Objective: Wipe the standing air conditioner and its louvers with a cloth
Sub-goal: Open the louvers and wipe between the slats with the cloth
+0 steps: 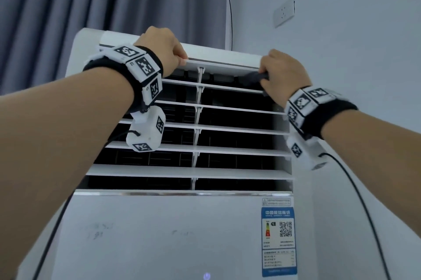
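A white standing air conditioner [159, 234] fills the middle of the view. Its horizontal white louvers [227, 130] span a dark outlet. My left hand [161, 48] grips the top louver near the upper left of the outlet, fingers curled over its edge. My right hand [281, 74] is at the upper right of the outlet, shut on a dark grey cloth [252, 78] pressed against the top louver. Both wrists wear black bands with white marker blocks.
Grey curtains [102, 6] hang behind the unit on the left. A white wall with a socket [284, 13] is on the right. A black cable [230, 19] runs up behind the unit. A blue energy label [279, 241] is stuck on the front panel.
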The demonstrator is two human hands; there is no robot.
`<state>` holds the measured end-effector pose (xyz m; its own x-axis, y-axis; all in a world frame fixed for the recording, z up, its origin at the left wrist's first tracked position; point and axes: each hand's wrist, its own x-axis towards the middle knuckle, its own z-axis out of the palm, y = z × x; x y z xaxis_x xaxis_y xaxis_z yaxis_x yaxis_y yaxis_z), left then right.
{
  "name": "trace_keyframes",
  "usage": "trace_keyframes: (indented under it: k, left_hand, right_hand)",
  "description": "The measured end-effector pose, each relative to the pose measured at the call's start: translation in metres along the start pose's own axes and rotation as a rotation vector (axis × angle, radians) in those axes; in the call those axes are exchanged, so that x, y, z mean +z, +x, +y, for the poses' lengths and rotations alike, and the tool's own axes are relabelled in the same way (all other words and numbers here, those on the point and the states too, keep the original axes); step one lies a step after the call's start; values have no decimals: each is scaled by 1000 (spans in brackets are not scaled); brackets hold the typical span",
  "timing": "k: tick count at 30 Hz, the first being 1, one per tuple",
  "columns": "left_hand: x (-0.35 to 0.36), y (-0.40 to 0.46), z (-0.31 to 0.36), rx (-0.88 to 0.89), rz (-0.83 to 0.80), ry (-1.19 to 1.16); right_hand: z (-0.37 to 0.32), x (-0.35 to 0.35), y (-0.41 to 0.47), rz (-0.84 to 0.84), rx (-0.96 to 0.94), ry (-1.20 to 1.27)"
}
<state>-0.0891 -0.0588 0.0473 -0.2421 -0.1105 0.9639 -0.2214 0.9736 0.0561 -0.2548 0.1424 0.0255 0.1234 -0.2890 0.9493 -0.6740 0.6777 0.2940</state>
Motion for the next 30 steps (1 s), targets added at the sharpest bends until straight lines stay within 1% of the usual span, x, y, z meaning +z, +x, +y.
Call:
trace_keyframes:
  k: [3,7,9,11,13,15,17,19,22,25,28,30]
  left_hand:
    - [-2,-4,-2,11,-2,-45]
    - [-12,-8,3,11,-34,-136]
    - [-17,-15,6,47,20,-194]
    - [-20,-27,9,127,81,-229]
    - [-17,-40,13,222,46,-243]
    - [-10,-48,13,259,-50,-182]
    - [0,-51,8,244,-107,-52]
    - [6,-50,2,220,-80,29]
    - [11,-46,0,198,-12,79]
    - [12,-39,2,183,-39,123]
    - [11,-36,3,145,-53,96]
    - [11,-36,4,137,-39,90]
  right_hand:
    - [16,-11,-16,9,29,-7]
    - [2,-25,-33,114,-98,44]
    - [-7,-25,-45,133,-172,47]
    - [-12,-24,-57,133,-223,61]
    - [-14,-22,-68,133,-252,78]
    - [-13,-20,-77,114,-260,69]
    - [-11,-17,-82,65,-239,51]
    - [-8,-14,-84,20,-197,34]
    - [-8,-11,-81,-4,-142,28]
    - [-16,-6,-71,-24,-54,25]
    - [-32,-1,-59,-19,58,56]
    - [-49,3,-49,-3,98,100]
